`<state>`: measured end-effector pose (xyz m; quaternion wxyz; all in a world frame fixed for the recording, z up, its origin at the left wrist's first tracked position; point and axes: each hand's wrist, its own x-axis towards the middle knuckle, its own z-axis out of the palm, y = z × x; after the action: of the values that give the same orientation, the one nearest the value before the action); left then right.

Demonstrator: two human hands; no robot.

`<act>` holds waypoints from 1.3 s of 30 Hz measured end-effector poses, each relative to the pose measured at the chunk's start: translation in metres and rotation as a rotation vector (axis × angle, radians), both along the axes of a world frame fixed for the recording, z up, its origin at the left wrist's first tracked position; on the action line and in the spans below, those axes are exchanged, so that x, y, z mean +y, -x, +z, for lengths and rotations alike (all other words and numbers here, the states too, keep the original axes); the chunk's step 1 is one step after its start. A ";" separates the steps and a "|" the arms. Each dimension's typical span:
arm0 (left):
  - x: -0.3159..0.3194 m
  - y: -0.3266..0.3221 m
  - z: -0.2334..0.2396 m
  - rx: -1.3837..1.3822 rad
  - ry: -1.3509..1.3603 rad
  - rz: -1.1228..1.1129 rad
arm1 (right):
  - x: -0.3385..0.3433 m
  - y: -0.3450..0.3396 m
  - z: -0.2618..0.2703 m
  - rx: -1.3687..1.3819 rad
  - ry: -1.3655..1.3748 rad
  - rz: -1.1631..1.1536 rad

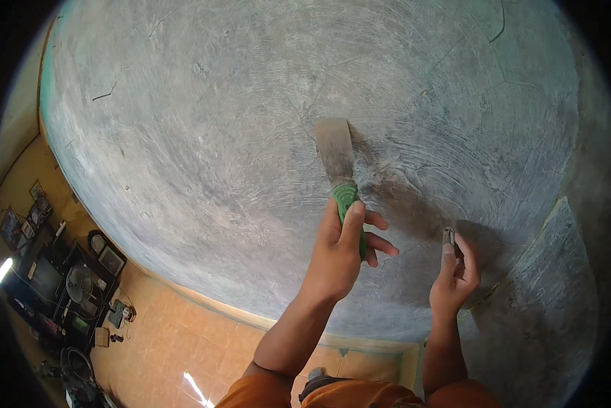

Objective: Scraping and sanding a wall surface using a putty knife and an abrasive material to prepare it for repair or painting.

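My left hand (337, 250) grips the green handle of a putty knife (334, 148) between thumb and forefinger, its other fingers spread loosely. The flat, dusty metal blade points up and lies close against the grey, scratched wall (224, 127); contact along its edge is hard to tell. To the right, my right hand (453, 285) pinches a small folded grey piece (448, 237), possibly sandpaper, between thumb and fingers near the wall. Dark shadows of both hands fall on the plaster.
Thin cracks (104, 95) run through the wall, which meets another wall (545, 306) at a corner on the right. Below lies an orange tiled floor (183, 326). At the far left stand a dark cabinet (61, 301) with a television, an electric fan (79, 283) and picture frames.
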<state>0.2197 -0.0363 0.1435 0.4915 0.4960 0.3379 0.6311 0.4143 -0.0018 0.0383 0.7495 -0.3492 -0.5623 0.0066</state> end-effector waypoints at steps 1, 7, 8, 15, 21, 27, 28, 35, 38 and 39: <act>0.000 0.000 0.001 0.000 -0.001 -0.003 | 0.000 0.000 0.000 0.012 0.004 0.001; 0.001 -0.003 0.002 0.014 -0.016 0.022 | 0.000 -0.003 -0.006 -0.007 0.011 -0.001; 0.002 -0.004 -0.003 0.004 -0.012 0.021 | -0.001 -0.004 -0.007 -0.027 0.010 -0.005; 0.005 -0.001 0.007 0.017 -0.040 0.034 | -0.009 -0.005 -0.005 -0.014 0.064 0.008; 0.002 -0.003 0.005 0.016 -0.014 0.038 | -0.009 -0.007 -0.010 -0.001 0.063 -0.002; 0.006 -0.001 -0.006 0.008 -0.033 -0.010 | -0.012 -0.003 -0.005 0.000 0.031 -0.018; 0.006 0.001 -0.003 0.007 -0.032 -0.018 | -0.012 -0.003 -0.007 -0.002 0.045 -0.015; 0.009 0.010 -0.001 0.024 -0.047 -0.058 | -0.014 0.014 0.006 0.104 0.055 -0.061; 0.013 0.015 0.005 0.027 -0.059 -0.099 | -0.009 0.024 0.012 0.054 0.064 -0.074; 0.014 0.016 0.007 0.020 -0.072 -0.125 | -0.007 0.026 0.015 0.051 0.065 -0.089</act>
<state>0.2042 -0.0225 0.1509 0.5084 0.5400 0.2881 0.6058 0.3878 -0.0091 0.0537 0.7515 -0.3978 -0.5263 0.0005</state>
